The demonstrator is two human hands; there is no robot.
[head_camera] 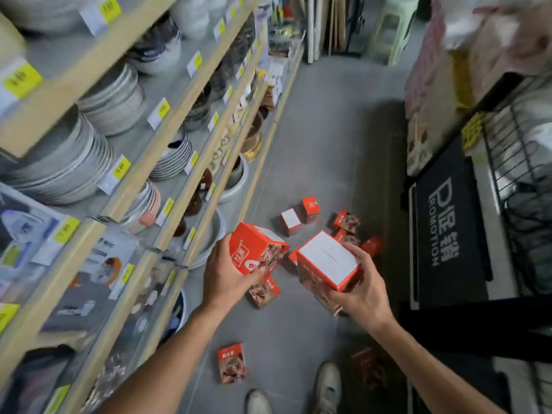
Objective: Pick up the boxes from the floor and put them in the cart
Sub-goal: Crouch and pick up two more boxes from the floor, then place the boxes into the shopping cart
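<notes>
gripping a red box [257, 249] in left hand [225, 274], right hand [363, 291] clasping another box [327, 262]

I see a grey tiled floor [313, 130] strewn with small red boxes: a cluster [346, 222] just beyond my hands, one box [264, 291] beneath my left hand [227, 273], another box [232, 363] near my white shoes [328, 383], under my forearms.

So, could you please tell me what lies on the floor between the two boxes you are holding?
In the head view, below the gap between the left-hand box and the right-hand box, one red box lies on the grey floor.
</notes>
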